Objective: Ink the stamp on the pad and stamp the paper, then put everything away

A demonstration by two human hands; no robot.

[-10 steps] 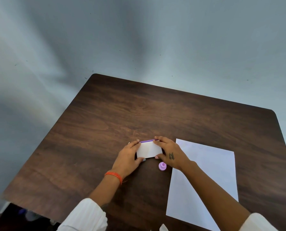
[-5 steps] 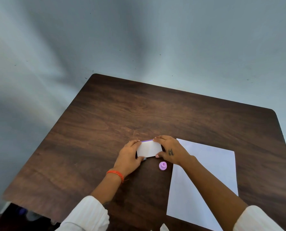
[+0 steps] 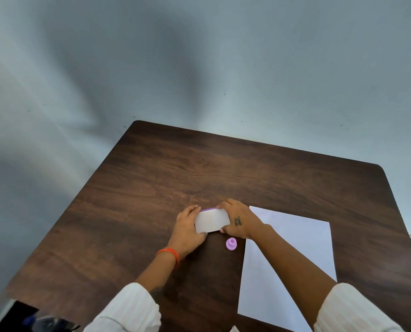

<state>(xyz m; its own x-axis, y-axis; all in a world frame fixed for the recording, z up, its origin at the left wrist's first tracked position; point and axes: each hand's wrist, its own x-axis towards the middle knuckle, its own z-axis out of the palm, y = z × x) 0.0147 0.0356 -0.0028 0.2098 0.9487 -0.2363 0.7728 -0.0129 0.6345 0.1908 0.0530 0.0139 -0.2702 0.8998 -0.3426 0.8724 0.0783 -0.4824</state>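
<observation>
The ink pad, a small flat rectangular case with a smooth white lid and rounded corners, is held between two hands on the table. It is gripped at its left end by the left hand, with the fingers curled over the far edge and the thumb pressed at the near corner. The right end is clamped by the right hand in the same way, fingers on the far side, thumb on the near side. A thin purple line is seen along the far edge of the case; it is probably the base under the lid, but this cannot be told for sure. The case seems to be closed or almost closed.

Just beside the right hand, on its near side, one stamp is standing on the wood, apart from the pad. It is small, round and lilac, of smooth plastic, with a wider foot and a narrower knob.

One sheet of paper, plain white and rectangular, is lying flat to the right, partly covered by the right forearm. No mark can be made out on it.

The table is dark brown wood grain with rounded corners. One orange thread band is worn on the left wrist, and two white ribbed sleeves are seen at the bottom.
</observation>
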